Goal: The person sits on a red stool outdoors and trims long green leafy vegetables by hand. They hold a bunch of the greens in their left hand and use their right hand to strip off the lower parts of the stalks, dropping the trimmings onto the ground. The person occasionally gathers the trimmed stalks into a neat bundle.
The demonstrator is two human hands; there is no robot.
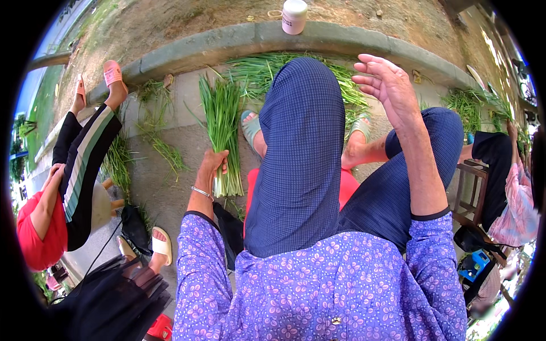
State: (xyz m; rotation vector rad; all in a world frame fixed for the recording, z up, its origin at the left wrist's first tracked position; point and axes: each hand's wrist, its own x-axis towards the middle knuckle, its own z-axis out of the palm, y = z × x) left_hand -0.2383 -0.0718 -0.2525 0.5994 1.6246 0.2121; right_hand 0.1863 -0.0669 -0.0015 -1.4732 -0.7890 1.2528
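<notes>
My left hand [215, 165] is closed around the pale lower stalks of a bundle of long green leaves [219, 111], which look like garlic chives. The leaf tips point away from me, and the white stalk ends face back towards me. Raised above my right knee, my right hand [386, 85] holds nothing, its fingers slightly bent and apart. Beyond my knees, a loose heap of the same greens [256, 76] lies on the pavement against the kerb. My raised knee hides part of that heap.
A stone kerb [192, 47] curves across the far side, with a pink lidded cup [294, 17] on it. Loose grass-like scraps [164, 147] litter the pavement at left. Seated people are on both sides; a wooden stool [471, 187] stands right. A red seat [347, 187] is beneath me.
</notes>
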